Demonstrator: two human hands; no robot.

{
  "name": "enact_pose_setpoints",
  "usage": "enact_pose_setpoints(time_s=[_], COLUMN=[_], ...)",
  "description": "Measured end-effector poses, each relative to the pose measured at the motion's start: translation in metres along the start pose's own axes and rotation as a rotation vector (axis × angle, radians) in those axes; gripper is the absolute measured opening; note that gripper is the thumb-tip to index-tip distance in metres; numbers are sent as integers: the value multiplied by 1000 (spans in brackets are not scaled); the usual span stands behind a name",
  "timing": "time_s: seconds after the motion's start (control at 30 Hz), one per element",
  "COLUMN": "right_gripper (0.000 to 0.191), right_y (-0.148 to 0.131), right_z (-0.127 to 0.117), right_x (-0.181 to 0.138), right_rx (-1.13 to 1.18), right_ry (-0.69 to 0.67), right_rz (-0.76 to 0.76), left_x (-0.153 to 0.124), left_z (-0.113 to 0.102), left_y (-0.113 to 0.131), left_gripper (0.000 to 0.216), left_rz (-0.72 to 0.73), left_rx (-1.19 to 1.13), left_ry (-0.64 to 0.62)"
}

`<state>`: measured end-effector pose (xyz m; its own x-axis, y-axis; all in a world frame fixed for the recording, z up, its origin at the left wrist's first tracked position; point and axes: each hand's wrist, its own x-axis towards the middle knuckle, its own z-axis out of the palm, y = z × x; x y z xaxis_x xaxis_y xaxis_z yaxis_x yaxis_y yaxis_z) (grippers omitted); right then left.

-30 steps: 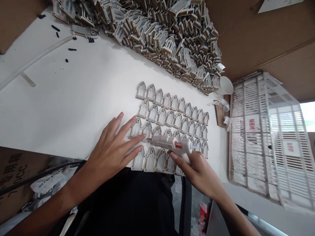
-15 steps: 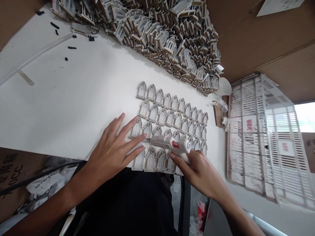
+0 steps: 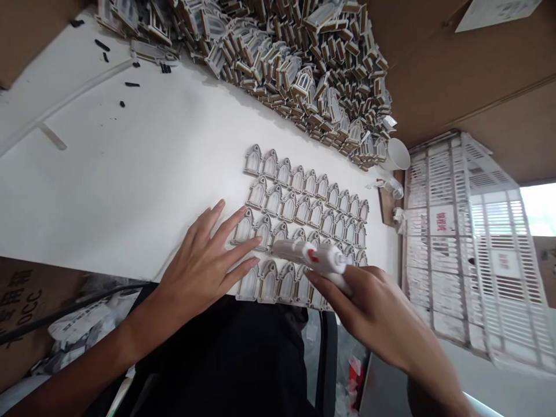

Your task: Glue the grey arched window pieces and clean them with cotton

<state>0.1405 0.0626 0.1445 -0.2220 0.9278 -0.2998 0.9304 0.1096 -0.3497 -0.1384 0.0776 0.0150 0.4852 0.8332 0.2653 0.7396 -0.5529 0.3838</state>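
Note:
Small arched window-shaped pieces (image 3: 273, 201) lie face to face in several rows on the white tabletop. My left hand (image 3: 208, 252) rests with its fingers spread at the left end of the lower rows, its fingertips touching or close to the end pieces. In my right hand (image 3: 369, 295) is a white hot glue gun (image 3: 310, 255) with a red-orange mark on its side. Its nozzle points left, over the third row, and hides some of the pieces beneath. Whether the nozzle touches a piece I cannot tell.
A big heap of similar arched pieces (image 3: 278, 63) fills the table's far side. At the right stand a white cup (image 3: 397, 154) and a white plastic basket (image 3: 438, 243). Small black bits (image 3: 132, 84) and a clear strip (image 3: 73, 119) lie at the left.
My right hand has moved a little to the right with the glue gun, which looks slightly blurred. My left hand stays spread in nearly the same place. The view has shifted slightly.

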Motion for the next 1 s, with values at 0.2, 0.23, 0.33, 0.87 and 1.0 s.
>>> enact_pose_setpoints(time_s=[0.2,0.23,0.33,0.87,1.0], right_gripper=[59,58,57,51,48], right_y=[16,16,12,1,-5], right_z=[6,10,22,53,52], right_x=[-6,-4,4,39,39], right_rx=[255,297,382,234,222], right_ry=[-17,-36,-55,13,58], right_rz=[183,191,175,60,-15], left_x=[-2,-3,-4,-8,-8], left_z=[-3,-5,-11,-11,-10], left_y=[-7,-10,-18,-24,-23], left_gripper=[41,42,40,48,46], left_rz=[-5,-17,-50,0,5], left_rx=[-79,-87,-63,80,81], left_ry=[-43,-41,-1,-14,6])
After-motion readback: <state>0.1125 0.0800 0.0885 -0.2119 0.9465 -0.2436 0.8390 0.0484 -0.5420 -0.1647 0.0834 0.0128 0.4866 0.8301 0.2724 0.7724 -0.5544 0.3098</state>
